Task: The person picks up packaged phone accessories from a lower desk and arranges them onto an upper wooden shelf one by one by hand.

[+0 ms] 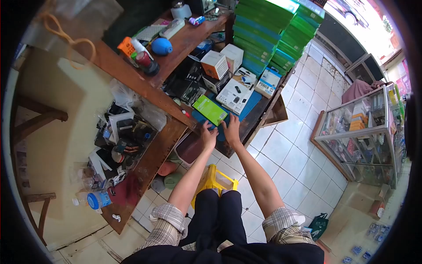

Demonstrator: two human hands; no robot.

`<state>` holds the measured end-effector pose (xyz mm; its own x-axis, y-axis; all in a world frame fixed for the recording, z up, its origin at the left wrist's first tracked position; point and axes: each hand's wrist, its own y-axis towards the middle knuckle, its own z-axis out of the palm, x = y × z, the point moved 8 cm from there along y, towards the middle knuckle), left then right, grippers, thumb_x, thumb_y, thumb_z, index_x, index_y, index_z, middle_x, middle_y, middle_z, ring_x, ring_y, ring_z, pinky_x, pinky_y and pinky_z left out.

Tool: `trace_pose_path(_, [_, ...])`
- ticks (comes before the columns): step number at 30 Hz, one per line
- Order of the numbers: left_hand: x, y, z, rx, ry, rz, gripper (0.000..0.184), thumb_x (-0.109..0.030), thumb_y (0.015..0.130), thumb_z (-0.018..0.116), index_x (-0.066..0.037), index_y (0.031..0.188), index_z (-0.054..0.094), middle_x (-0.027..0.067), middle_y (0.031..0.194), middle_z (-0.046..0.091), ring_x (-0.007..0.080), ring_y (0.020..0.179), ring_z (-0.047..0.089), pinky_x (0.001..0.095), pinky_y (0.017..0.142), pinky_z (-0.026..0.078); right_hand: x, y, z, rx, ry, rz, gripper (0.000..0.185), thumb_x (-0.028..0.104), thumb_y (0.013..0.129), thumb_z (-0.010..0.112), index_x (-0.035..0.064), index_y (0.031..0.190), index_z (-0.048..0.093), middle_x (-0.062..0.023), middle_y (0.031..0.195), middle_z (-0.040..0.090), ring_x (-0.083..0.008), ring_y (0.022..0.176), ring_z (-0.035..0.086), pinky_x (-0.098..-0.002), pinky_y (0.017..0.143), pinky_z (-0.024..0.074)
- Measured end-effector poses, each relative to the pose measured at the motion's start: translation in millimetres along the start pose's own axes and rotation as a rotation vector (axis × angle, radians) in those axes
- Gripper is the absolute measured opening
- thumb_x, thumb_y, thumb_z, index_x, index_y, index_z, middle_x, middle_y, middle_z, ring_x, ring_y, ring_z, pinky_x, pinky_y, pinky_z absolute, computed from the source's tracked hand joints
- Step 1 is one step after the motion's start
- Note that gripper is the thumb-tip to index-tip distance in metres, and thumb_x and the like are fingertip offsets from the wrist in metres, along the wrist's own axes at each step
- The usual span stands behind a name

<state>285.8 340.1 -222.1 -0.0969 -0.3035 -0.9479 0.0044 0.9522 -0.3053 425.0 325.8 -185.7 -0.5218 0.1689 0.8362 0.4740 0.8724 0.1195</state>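
A bright green flat box (pixel 210 109) lies tilted on a blue mat (pixel 252 104) on the dark wooden shelf in front of me. My left hand (pixel 209 133) is just below the box's near edge, fingers apart and holding nothing. Beside it, my right hand (pixel 231 130) has its fingers spread by the box's near right corner; I cannot tell whether the fingertips touch it. A white box with pictures of small devices (pixel 235 96) lies just behind the green one. To its right is a white and blue box marked POWER (pixel 268 82).
Tall stacks of green boxes (pixel 259 33) rise at the back. Small white and orange cartons (pixel 214 64) stand left of them. An upper shelf holds a blue air blower (pixel 161 46) and bottles. Cluttered electronics (pixel 125 127) cover the left bench. A glass display case (pixel 360 127) stands right.
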Motion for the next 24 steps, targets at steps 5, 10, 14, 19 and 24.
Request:
trace_pose_path(5, [3.5, 19.2, -1.1, -0.231, 0.643, 0.272, 0.049, -0.012, 0.079, 0.060, -0.002, 0.123, 0.040, 0.0180, 0.111, 0.046, 0.0265, 0.099, 0.050, 0.0294, 0.078, 0.048, 8.1, 1.5, 5.2, -0.016, -0.112, 0.148, 0.044, 0.019, 0.077, 0.063, -0.0011, 0.111, 0.043, -0.0229, 0.112, 0.042, -0.0388, 0.102, 0.038, -0.0428, 0.087, 0.0341])
trace_pose_path(10, [9.7, 20.0, -4.2, -0.113, 0.494, 0.189, 0.037, -0.008, 0.082, 0.056, -0.001, 0.117, 0.047, 0.0173, 0.111, 0.043, 0.0257, 0.098, 0.051, 0.0307, 0.075, 0.052, 0.8, 8.2, 9.8, 0.045, 0.098, 0.159, 0.032, 0.013, 0.078, 0.062, 0.0018, 0.097, 0.039, -0.0203, 0.092, 0.050, -0.0307, 0.083, 0.051, -0.0381, 0.071, 0.0422])
trace_pose_path(14, [32.2, 12.9, -5.4, -0.021, 0.024, 0.083, 0.029, -0.002, 0.085, 0.050, -0.001, 0.114, 0.047, 0.0132, 0.114, 0.039, 0.0236, 0.100, 0.051, 0.0325, 0.073, 0.055, -6.9, -0.2, 10.3, 0.031, 0.357, 0.160, 0.027, 0.005, 0.080, 0.059, 0.0022, 0.091, 0.034, -0.0121, 0.069, 0.052, -0.0172, 0.060, 0.056, -0.0280, 0.051, 0.0449])
trace_pose_path(19, [-1.2, -53.5, 7.7, 0.204, -0.327, -0.190, 0.044, -0.003, 0.086, 0.050, -0.006, 0.121, 0.025, 0.0117, 0.120, 0.034, 0.0229, 0.093, 0.054, 0.0318, 0.076, 0.053, -9.5, -35.6, -22.3, 0.090, 0.425, 0.280, 0.028, 0.001, 0.079, 0.058, 0.0043, 0.094, 0.034, -0.0086, 0.078, 0.051, -0.0150, 0.062, 0.055, -0.0258, 0.053, 0.0462])
trace_pose_path(24, [-76.7, -130.3, 1.8, 0.405, 0.041, 0.152, 0.061, -0.001, 0.082, 0.054, -0.012, 0.127, 0.015, 0.0172, 0.118, 0.037, 0.0189, 0.089, 0.055, 0.0307, 0.069, 0.052, 37.4, -87.6, -116.9, 0.090, 0.654, 0.340, 0.035, 0.001, 0.079, 0.058, 0.0051, 0.102, 0.031, -0.0101, 0.081, 0.052, -0.0170, 0.073, 0.056, -0.0272, 0.060, 0.0481])
